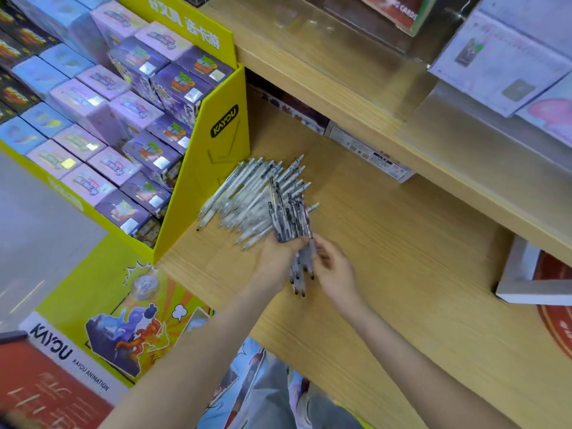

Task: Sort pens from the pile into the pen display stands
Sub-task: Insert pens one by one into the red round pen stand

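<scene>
A yellow stand (213, 168) of card boxes (102, 119) rises at the left, against the counter (402, 258). Just beside it the pile (244, 196) of pale pens lies fanned on the counter. At the pile's near edge the left grip (275, 261) clasps a bundle (288, 224) of dark pens. The right grip (334, 270) pinches one pen (308, 226) at the bundle's right side.
</scene>
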